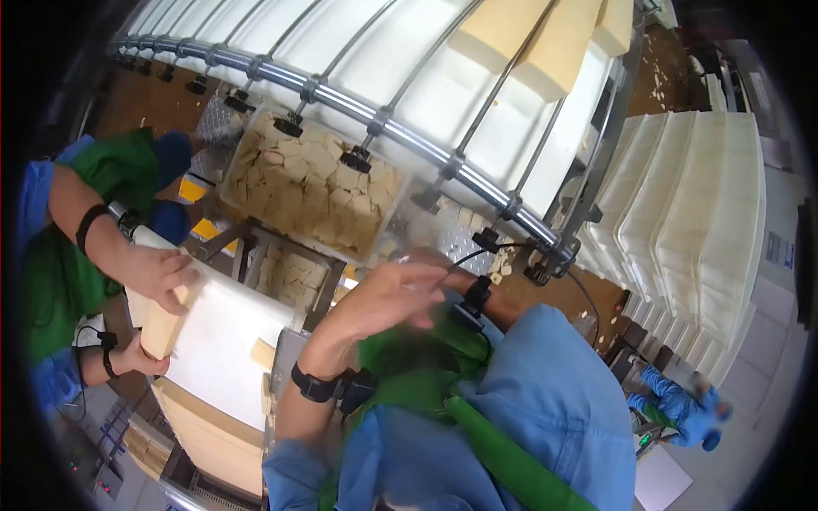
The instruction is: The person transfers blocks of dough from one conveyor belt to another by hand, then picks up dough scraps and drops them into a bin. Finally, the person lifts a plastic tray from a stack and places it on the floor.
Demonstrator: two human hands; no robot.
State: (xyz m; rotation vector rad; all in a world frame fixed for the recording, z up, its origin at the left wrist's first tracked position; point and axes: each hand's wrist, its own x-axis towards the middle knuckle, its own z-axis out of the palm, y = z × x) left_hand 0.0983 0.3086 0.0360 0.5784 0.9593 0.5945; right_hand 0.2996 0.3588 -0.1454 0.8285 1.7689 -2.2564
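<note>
My left hand (pixel 383 300) is raised in front of my green apron, its fingers loosely stretched out and apart, with nothing visible in them. Behind it, smeared by motion and partly covered, is my right hand (pixel 426 258); its fingers cannot be made out. Both hands are close together, near the corner of a white bin (pixel 368 247) full of broken pale yellow pieces (pixel 298 183). Nearest to my left forearm, a small pale piece (pixel 262 353) rests on the edge of a white conveyor belt (pixel 234 328).
A co-worker's hands (pixel 158 277) grip a pale block (pixel 162 328) at left. Large pale blocks (pixel 558 51) lie on the upper white belt beneath metal rods with a rail (pixel 375 119). Stacked white trays (pixel 682 213) stand at right. Another person (pixel 682 407) works farther off.
</note>
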